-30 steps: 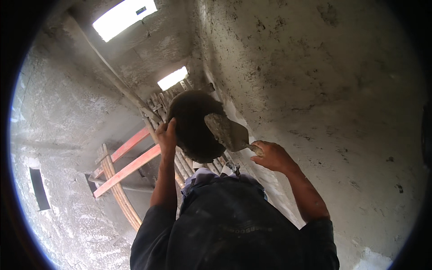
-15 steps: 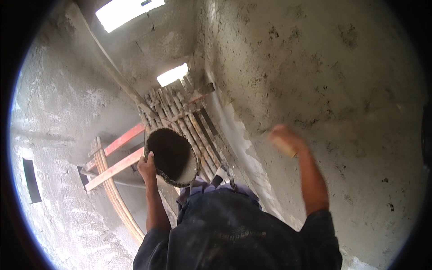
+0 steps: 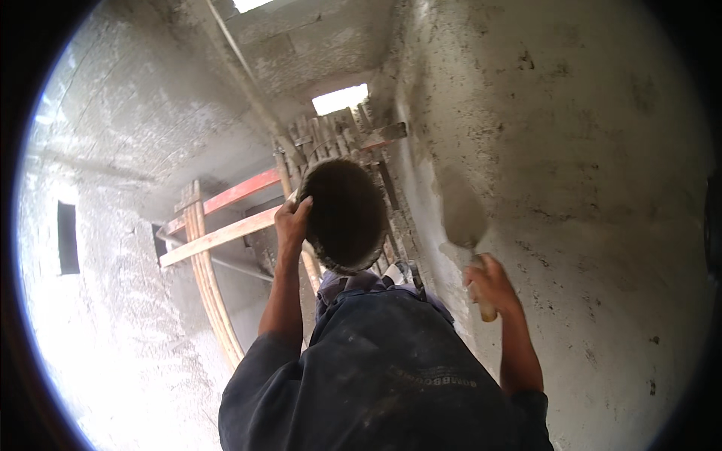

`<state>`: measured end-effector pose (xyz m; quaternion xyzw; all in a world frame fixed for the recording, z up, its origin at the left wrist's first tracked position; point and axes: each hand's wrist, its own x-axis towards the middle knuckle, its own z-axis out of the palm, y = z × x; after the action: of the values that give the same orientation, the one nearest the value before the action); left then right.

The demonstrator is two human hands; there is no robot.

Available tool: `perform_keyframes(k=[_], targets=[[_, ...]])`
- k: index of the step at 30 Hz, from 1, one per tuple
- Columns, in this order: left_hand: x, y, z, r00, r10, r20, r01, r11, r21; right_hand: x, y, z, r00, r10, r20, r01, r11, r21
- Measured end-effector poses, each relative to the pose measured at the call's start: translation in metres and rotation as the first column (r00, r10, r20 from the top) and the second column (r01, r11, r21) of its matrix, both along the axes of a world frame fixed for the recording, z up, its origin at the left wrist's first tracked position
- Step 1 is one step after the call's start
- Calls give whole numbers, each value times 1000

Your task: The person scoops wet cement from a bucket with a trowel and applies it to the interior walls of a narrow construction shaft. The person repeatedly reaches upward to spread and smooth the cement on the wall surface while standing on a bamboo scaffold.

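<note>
My left hand (image 3: 292,219) grips the near left rim of a round bucket (image 3: 342,218), which is tilted so its dark interior shows; how much it holds I cannot tell. My right hand (image 3: 492,282) is closed on the light handle of a mortar-caked trowel (image 3: 465,214). The trowel's grey blade points away from me, to the right of the bucket, against the backdrop of the rough plastered right wall (image 3: 587,225); whether it touches the wall is unclear.
Below and beyond the bucket lies a platform of several poles (image 3: 323,139), with red boards (image 3: 241,192) at its left. Long bamboo poles (image 3: 210,293) lean at the left. A slanted beam (image 3: 256,90) runs from the upper left, and a bright opening (image 3: 338,98) shows behind.
A second ago the trowel lay over the bucket; it has since swung right, toward the wall. Since half a second ago the bucket has moved up and right in the picture, as the view shifted.
</note>
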<state>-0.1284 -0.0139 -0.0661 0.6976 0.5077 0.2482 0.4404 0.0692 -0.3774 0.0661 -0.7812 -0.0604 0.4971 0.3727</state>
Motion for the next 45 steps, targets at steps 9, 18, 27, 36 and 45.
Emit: perform_keyframes(k=[9,18,27,36,45], targets=[[48,-29,105,938,-185,293,219,972,-88,11,126,-56,504,568,650,-595,774,-216],[66,-28,111,891,-380,248,398,917,-28,-34,116,-98,108,583,805,-750,579,-319],[69,-42,99,892,-431,136,433,901,13,-32,117,-88,266,578,771,-607,723,-332],[80,-69,91,866,-498,-42,496,845,199,-30,101,-139,348,648,677,-509,737,-444],[82,-89,73,856,-508,-101,516,821,245,-2,94,-92,325,726,606,-536,669,-515]])
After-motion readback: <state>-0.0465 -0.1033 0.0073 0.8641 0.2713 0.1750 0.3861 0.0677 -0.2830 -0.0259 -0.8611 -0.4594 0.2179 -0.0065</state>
